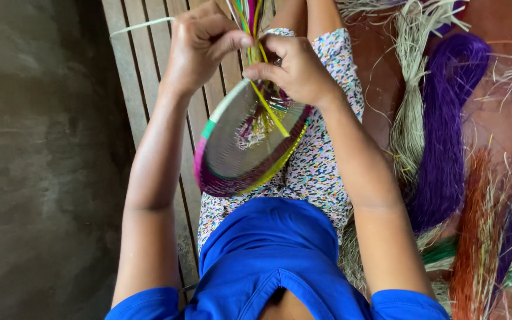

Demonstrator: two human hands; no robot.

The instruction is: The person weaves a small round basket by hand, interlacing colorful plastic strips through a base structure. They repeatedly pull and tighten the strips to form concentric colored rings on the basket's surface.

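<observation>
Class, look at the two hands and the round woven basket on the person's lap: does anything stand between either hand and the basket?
Nothing visible does. The left hand and right hand both pinch the coloured straw strands rising from the round, multicoloured woven basket, right at its upper rim.

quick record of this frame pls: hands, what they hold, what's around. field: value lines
left hand: pinching thin coloured strands above a round woven basket
right hand: gripping the strands at the basket's top edge
woven basket: shallow, tilted on edge over the lap; rim banded green, pink, purple, yellow
yellow strand: runs from the hands down across the basket's inside
seat: wooden slat bench
purple fibre bundle: on the floor at right, beside pale straw and an orange bundle
</observation>
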